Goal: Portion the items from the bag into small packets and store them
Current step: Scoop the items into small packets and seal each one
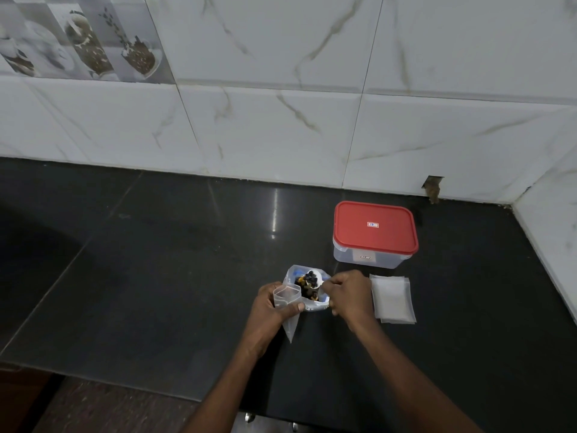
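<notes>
Left hand (274,307) is gripping a small packet (285,300) just left of the bag (293,275), mouth up for filling. Right hand (349,295) is pinching a spoon (318,280) that is carrying dark items (309,277) over the bag. Spare packets (393,303) are lying right of the bag. The red-lidded box (374,234) is sitting beyond it, probably for storing.
</notes>
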